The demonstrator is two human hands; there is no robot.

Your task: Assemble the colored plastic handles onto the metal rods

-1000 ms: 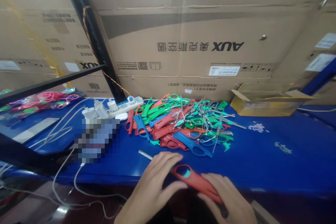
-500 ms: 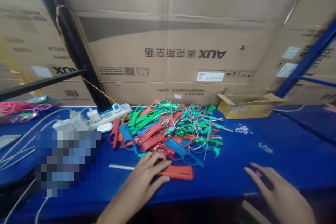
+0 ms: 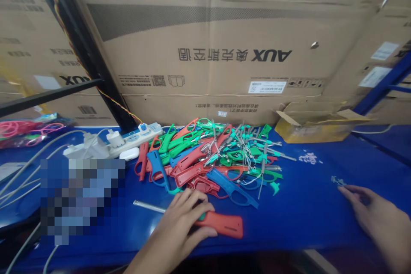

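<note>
While bagged pink and red items [image 3: 28, 130] are lying at the far left of the blue desk [image 3: 298, 218], a white power strip [image 3: 132, 138] is stretching toward a heap of red, green and blue plastic parts [image 3: 192, 160]. A thin metal tube [image 3: 149, 206] is jutting out left of the left hand [image 3: 188, 220], which is gripping a red handle [image 3: 226, 223] just in front of the heap. An open cardboard box [image 3: 317, 132] is standing farther right. Well apart from the left, the right hand [image 3: 375, 214] is hanging with fingertips beside small pale pieces [image 3: 338, 180]; whether it is pinching any, I cannot tell.
</note>
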